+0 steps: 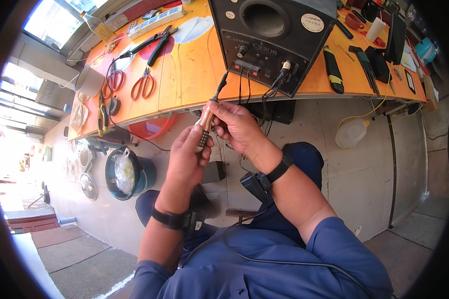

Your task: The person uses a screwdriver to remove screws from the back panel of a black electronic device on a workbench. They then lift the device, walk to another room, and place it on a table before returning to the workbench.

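Both hands grip a small striped piece (207, 118), red and whitish, with a dark dotted grid at its lower end; I cannot make out exactly what it is. My left hand (187, 152) has its thumb and fingers closed around the lower end. My right hand (237, 127) pinches the upper part, where a black cable (222, 83) runs up toward the back of a black speaker box (267, 35). That box stands on the orange table (182, 87) just beyond my hands, with several plugs and wires on its lower panel.
Red-handled scissors (143, 87), black-and-yellow pliers (103, 117), a black tool (159, 47) and a power strip (152, 22) lie at left; a box cutter (333, 70) at right. Below are a red basin (152, 130), a blue bucket (145, 174) and a plastic jug (350, 133).
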Demonstrator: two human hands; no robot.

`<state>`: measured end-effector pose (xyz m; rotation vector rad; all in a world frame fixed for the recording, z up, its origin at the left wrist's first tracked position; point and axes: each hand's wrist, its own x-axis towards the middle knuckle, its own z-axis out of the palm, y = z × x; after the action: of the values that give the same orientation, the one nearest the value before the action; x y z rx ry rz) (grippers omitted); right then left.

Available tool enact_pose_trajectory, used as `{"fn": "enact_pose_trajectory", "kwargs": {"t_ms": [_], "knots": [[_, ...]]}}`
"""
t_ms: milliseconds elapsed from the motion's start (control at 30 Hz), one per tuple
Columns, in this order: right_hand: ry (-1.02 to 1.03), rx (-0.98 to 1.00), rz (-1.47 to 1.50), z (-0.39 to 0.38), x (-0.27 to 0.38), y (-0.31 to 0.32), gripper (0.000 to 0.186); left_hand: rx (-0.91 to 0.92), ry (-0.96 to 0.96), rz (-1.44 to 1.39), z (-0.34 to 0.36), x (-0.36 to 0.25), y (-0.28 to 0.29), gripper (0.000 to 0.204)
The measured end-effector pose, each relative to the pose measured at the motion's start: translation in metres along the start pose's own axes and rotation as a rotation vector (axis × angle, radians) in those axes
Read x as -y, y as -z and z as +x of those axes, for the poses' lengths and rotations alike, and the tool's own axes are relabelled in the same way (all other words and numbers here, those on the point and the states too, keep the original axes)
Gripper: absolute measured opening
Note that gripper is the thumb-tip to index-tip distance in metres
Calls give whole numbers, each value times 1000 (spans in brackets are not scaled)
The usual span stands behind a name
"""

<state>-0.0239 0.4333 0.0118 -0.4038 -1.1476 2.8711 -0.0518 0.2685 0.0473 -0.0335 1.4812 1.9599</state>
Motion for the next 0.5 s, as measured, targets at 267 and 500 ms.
{"fn": "enact_pose_trajectory", "kwargs": {"t_ms": [267,500], "knots": [[-1,-4,2,7,-3,-2,28,-208,-471,692,2,8,1,33],[5,-14,28,5,-5,-2,28,49,44,-138,-5,1,9,30]]}}
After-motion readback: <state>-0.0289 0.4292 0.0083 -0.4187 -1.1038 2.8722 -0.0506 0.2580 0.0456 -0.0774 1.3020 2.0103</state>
